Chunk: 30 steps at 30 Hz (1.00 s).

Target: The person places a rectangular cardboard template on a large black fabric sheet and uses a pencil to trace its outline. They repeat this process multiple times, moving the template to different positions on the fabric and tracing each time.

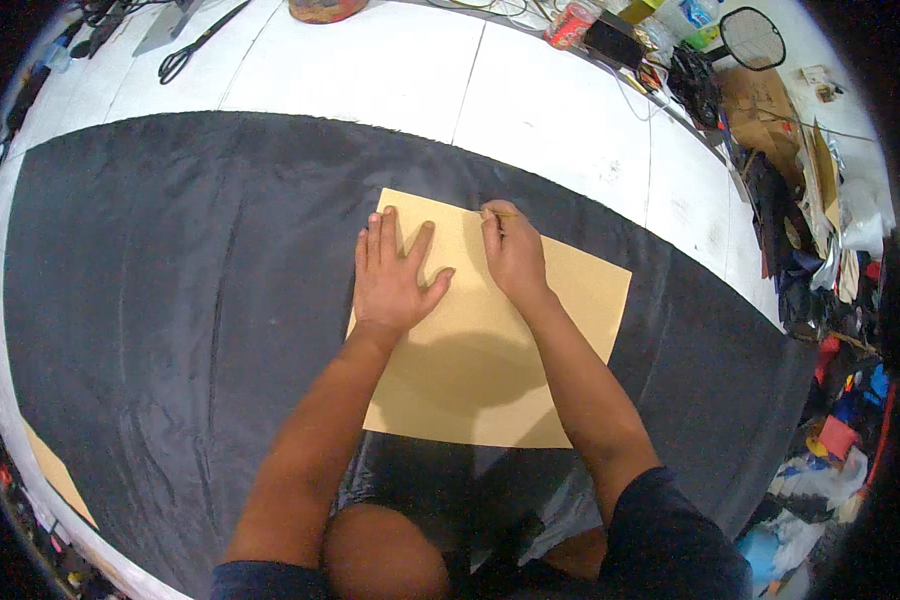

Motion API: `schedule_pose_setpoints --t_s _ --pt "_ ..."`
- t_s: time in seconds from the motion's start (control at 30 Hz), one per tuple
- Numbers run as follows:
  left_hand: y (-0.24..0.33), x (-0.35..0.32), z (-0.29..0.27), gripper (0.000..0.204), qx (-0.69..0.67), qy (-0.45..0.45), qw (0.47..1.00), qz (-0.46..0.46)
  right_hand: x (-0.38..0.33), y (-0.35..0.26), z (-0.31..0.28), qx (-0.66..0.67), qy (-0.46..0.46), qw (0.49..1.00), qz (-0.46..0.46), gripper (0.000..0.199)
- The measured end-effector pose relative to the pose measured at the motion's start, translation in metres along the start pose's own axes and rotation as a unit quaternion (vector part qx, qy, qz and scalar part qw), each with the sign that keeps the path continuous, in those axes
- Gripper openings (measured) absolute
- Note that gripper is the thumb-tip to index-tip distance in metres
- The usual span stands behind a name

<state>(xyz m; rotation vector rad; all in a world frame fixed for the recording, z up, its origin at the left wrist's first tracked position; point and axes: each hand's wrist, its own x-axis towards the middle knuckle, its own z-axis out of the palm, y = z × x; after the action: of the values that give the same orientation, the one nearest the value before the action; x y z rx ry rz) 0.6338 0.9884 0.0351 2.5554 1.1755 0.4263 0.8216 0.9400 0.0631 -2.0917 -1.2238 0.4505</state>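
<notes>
Here left hand (393,275) flat on cardboard sheet (490,350); right hand (513,252) w/ pencil (500,213).

tan card sheet (490,340) flat on black cloth (170,300)

Head-worn fisheye, steeply downward, close

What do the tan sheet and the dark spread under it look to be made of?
The tan sheet looks like stiff matte card or pattern paper: flat, with crisp straight edges. The dark spread seems thin woven fabric, perhaps lining: faint sheen and fine wrinkles.
</notes>
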Motion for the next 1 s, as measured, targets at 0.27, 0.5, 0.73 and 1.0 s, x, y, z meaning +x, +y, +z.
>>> schedule_pose_setpoints --t_s 0.27,0.5,0.73,1.0 --pt "0.005 0.001 -0.004 0.075 0.019 -0.016 1.000 0.005 0.007 -0.003 0.010 -0.014 -0.004 0.999 -0.046 0.022" --pt "0.004 0.001 -0.005 0.078 0.024 -0.003 1.000 0.010 -0.016 0.031 -0.029 -0.042 0.043 0.998 0.024 0.024" --pt "0.003 0.000 -0.005 0.078 0.014 -0.006 1.000 0.008 -0.007 0.010 -0.004 -0.044 0.028 0.998 -0.045 0.022" --pt "-0.005 -0.002 0.002 0.083 0.015 -0.018 1.000 0.012 0.018 -0.046 0.049 -0.003 -0.016 0.998 -0.058 0.022"
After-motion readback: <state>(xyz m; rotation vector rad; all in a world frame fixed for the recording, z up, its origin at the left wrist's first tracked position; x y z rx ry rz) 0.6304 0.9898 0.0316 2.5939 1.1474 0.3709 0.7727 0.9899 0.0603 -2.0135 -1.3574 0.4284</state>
